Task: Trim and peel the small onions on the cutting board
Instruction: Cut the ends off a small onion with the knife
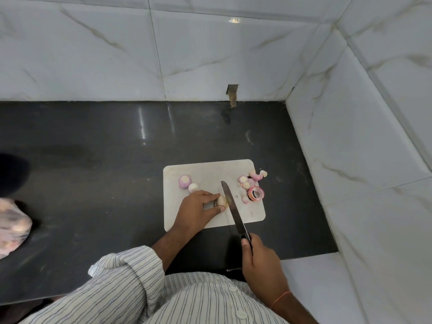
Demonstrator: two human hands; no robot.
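Right hand (259, 258) grips knife (230, 204), blade just right of onion (221, 201) pinched by left hand (198, 210) on board (252, 213).

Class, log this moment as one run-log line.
left hand holds onion | right hand grips knife | blade beside onion | cutting board

The right hand (258, 260) covers most of the knife handle (246, 237), so only its dark front end shows. The left hand (198, 210) hides part of the small onion (221, 201) and a corner of the cutting board (211, 169). At the left edge, a plastic bag (11, 226) and a dark object (10, 174) are cut off and blurred; their contents cannot be told.
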